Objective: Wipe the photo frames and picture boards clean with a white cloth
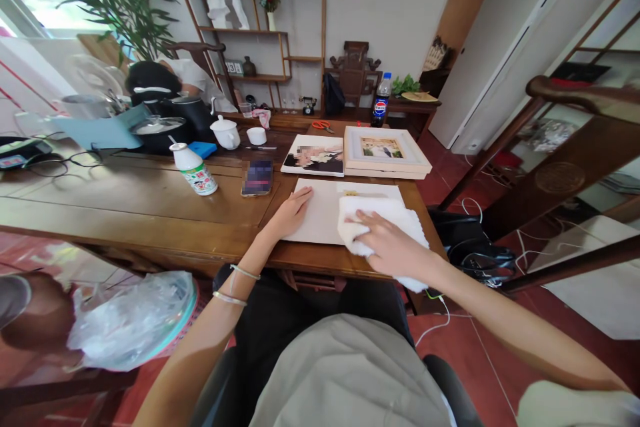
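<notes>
A flat off-white panel (pixel 320 217) lies on the wooden table in front of me, with a small yellowish mark (pixel 351 193) near its upper middle. My left hand (pixel 291 212) rests flat on the panel's left edge, fingers stretched out. On the right part of the panel, my right hand (pixel 377 237) grips a white fluffy cloth (pixel 395 213), which hangs over the near edge of the table. Just beyond the panel are a photo print (pixel 315 155) and a white box with a framed picture on top (pixel 387 150).
Left of the panel lie a phone (pixel 257 177) and a white bottle (pixel 194 170). Farther back stand a white teapot (pixel 225 132), a white cup (pixel 257 136), orange-handled scissors (pixel 323 125) and a cola bottle (pixel 381 100). A bag-lined bin (pixel 135 320) is at lower left.
</notes>
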`<control>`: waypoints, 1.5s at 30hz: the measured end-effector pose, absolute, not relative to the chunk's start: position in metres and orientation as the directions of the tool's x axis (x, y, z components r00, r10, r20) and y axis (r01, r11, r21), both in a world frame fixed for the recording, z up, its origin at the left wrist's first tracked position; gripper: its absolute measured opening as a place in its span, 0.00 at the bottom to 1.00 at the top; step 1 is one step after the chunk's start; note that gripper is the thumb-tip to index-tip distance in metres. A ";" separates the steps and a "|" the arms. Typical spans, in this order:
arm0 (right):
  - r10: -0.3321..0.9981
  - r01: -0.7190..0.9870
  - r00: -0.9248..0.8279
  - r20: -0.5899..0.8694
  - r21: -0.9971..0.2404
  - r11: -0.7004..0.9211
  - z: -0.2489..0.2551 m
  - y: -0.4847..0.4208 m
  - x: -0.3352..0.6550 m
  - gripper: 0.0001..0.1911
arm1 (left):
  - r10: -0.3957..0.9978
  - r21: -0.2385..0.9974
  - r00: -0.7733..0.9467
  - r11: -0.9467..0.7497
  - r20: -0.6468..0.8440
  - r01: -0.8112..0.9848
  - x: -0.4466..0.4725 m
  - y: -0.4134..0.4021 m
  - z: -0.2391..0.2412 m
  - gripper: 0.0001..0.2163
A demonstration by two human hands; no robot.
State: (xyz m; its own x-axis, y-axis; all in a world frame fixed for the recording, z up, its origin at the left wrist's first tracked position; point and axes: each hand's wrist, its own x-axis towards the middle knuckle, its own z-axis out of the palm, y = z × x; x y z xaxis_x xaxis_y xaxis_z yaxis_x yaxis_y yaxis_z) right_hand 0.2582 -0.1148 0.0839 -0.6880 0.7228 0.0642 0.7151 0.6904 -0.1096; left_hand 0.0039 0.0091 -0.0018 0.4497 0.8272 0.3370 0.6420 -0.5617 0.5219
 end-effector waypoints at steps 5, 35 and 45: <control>0.772 0.774 -0.626 0.110 -0.032 0.633 0.077 -0.053 0.258 0.23 | 0.831 0.531 0.443 -0.555 0.336 0.640 0.004 0.009 -0.002 0.23; 0.796 0.798 -0.601 0.065 0.102 0.594 0.082 -0.004 0.217 0.20 | 0.840 0.539 0.448 -0.541 0.307 0.646 0.005 0.010 -0.001 0.23; 0.594 0.592 -0.805 0.009 0.089 0.801 0.065 -0.114 0.182 0.20 | 0.815 0.536 0.475 -0.578 0.332 0.616 0.002 0.011 -0.002 0.23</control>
